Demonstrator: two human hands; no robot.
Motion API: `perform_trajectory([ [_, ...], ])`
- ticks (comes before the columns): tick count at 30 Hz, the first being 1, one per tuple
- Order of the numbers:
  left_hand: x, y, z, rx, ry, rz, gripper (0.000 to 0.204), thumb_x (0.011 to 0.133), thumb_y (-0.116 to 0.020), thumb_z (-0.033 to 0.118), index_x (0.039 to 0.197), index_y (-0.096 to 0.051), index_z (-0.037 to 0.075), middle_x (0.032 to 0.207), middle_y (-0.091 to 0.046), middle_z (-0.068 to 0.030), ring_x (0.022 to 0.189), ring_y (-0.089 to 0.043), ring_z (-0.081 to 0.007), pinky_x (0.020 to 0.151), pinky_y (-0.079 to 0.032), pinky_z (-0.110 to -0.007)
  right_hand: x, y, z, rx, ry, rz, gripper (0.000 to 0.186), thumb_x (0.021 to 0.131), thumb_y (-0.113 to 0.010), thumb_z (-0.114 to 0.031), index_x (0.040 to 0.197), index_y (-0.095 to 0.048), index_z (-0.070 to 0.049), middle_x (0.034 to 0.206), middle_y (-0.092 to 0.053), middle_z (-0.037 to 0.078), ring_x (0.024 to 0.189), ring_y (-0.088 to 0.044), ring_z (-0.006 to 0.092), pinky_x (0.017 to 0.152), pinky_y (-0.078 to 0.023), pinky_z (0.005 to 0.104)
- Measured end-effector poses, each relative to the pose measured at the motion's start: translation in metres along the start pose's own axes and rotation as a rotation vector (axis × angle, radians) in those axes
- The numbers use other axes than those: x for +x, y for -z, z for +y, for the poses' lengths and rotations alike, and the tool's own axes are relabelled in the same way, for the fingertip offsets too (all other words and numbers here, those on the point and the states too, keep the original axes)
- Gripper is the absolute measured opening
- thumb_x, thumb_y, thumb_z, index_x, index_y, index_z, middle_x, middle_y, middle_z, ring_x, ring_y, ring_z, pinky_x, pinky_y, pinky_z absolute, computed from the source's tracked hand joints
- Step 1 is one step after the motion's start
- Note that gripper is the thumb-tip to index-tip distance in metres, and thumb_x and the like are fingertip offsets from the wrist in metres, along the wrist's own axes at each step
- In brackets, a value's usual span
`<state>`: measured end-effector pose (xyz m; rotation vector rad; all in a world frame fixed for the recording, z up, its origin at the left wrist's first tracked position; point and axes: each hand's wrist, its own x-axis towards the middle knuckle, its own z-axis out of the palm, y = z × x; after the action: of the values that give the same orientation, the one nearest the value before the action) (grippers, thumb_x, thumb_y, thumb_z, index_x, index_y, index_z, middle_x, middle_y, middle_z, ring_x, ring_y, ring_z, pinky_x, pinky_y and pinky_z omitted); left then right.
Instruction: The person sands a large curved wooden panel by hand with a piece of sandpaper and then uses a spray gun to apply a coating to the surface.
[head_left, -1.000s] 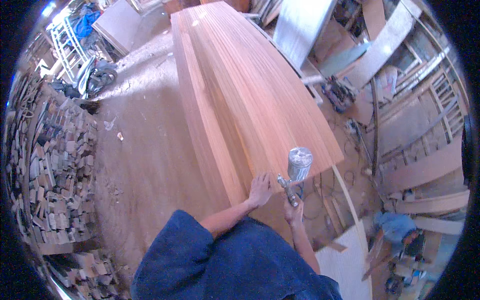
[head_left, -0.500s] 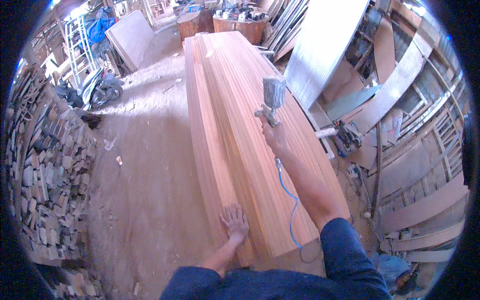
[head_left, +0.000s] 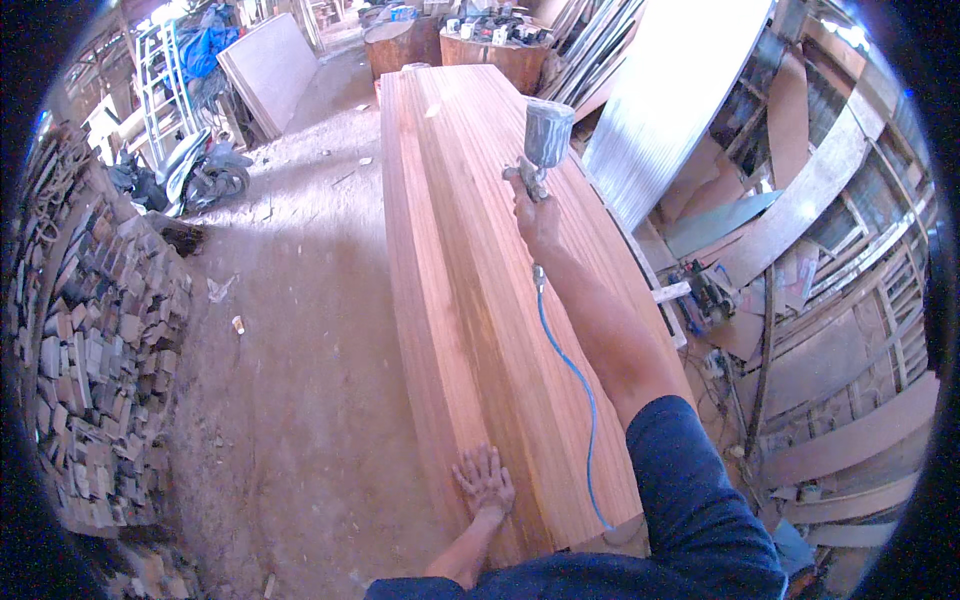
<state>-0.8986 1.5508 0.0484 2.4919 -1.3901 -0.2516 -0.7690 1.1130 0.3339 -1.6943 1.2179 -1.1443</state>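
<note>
A long reddish-brown wooden panel [head_left: 450, 260] stretches away from me, its boards striped light and dark. My right hand [head_left: 535, 215] is closed round a spray gun [head_left: 533, 180] above the panel's far right part. On top of the gun sits a grey, stained paint cup [head_left: 549, 135], slightly tilted. From the gun's lower end a blue air hose [head_left: 573, 370] runs back toward me across the wood. Flat on the near left part of the panel lies my left hand [head_left: 487, 484], its fingers spread and holding nothing.
Stacked wood offcuts [head_left: 100, 370] line the left side. A motorcycle [head_left: 200, 170] and a leaning board [head_left: 268, 75] stand farther back. Two stump tables [head_left: 497, 58] are beyond the panel. On the right are a corrugated sheet [head_left: 670, 110], a small machine [head_left: 705, 295] and scrap boards.
My right hand has carried the spray gun farther away over the panel, straightening the arm and hose. My view has shifted; my left hand still rests flat on the wood.
</note>
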Motion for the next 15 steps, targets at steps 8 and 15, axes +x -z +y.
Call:
perform_trajectory([
  [8,0.002,0.000,0.008,-0.049,-0.017,0.017,0.058,0.096,-0.047,0.035,0.151,-0.043,0.017,0.165,-0.023,-0.0065,0.151,-0.011,-0.0415,0.118,0.002,-0.067,0.001,0.000,0.005,0.006,0.016,0.025,0.062,0.090,-0.059,-0.064,0.109,-0.072,-0.006,0.081,-0.069,0.025,0.082,-0.068,0.0390,0.076,-0.049,0.0489],
  [15,0.000,0.000,0.011,-0.036,-0.033,0.039,0.057,0.097,-0.045,0.034,0.151,-0.043,0.016,0.165,-0.023,-0.0066,0.151,-0.012,-0.0405,0.118,0.001,-0.067,-0.005,0.016,-0.007,-0.093,0.001,0.029,0.057,0.093,-0.056,-0.060,0.110,-0.071,-0.009,0.075,-0.066,0.025,0.074,-0.067,0.0365,0.072,-0.048,0.0490],
])
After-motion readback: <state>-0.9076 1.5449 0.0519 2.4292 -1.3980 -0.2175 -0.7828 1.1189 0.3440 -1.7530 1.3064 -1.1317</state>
